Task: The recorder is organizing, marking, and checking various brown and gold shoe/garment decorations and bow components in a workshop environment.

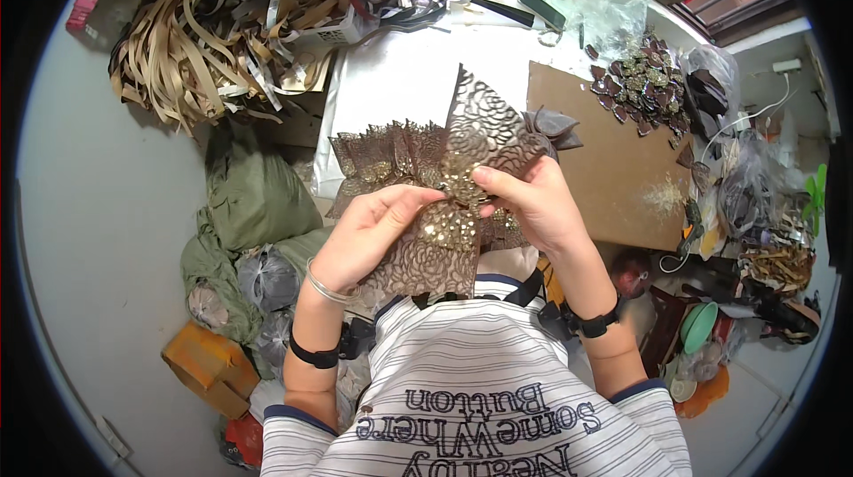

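Your left hand and right hand both pinch the brown lace bow at its gold sequinned centre, held above your lap; keep the knot square and loops even.

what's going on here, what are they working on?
A person holds a brown lace bow up in front of the chest with both bare hands. The left hand grips it from the lower left, and the right hand pinches the gold sequined centre. Behind it lies a brown board with a heap of small dark ornaments at its far edge. A pile of tan and brown strips sits at the upper left, green bags below it.
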### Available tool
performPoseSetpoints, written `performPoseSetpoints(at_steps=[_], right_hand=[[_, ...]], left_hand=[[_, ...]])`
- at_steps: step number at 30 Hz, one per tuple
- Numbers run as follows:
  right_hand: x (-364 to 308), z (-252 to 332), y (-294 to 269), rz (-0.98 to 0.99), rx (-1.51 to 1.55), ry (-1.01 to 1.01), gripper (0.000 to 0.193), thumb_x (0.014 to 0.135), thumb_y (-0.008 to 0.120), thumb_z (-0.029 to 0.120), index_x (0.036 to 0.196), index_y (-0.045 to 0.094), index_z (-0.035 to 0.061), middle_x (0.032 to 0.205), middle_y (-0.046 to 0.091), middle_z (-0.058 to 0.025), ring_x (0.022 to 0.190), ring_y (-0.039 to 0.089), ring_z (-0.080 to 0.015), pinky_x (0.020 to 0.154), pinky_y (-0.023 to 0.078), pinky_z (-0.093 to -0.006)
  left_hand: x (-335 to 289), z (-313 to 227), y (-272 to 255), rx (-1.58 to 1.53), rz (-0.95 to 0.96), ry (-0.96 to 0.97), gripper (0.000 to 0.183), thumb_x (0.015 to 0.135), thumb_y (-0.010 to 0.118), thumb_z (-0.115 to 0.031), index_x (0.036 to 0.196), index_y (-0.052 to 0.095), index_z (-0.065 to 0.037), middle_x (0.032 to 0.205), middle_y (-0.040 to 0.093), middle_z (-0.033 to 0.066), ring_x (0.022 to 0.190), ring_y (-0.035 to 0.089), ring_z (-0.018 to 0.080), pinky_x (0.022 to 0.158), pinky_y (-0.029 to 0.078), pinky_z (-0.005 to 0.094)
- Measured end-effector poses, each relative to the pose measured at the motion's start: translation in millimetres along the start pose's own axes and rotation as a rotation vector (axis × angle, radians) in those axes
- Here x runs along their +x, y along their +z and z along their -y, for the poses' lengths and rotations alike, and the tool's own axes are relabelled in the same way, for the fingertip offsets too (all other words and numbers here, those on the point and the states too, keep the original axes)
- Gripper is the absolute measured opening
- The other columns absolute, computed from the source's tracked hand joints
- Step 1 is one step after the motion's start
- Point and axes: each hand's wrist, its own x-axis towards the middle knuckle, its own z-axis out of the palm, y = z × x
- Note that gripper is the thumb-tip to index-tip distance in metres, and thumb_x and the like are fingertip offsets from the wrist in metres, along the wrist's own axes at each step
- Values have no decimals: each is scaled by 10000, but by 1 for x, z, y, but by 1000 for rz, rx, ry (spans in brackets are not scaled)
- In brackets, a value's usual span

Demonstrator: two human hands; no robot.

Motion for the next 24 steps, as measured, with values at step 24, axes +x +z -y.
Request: performPoseSetpoints(at_steps=[24], right_hand=[[-25, -53, -18, 53, 727, 310, 262, 817, 683, 39, 1064, 614, -18, 1005, 652, -113, 911, 618, -206, 860, 474, -358]], left_hand=[[13, 26, 16, 151, 214, 151, 262, 772, 734, -19, 1001, 619, 35, 912, 637, 24, 853, 590, 85, 772, 487, 234]])
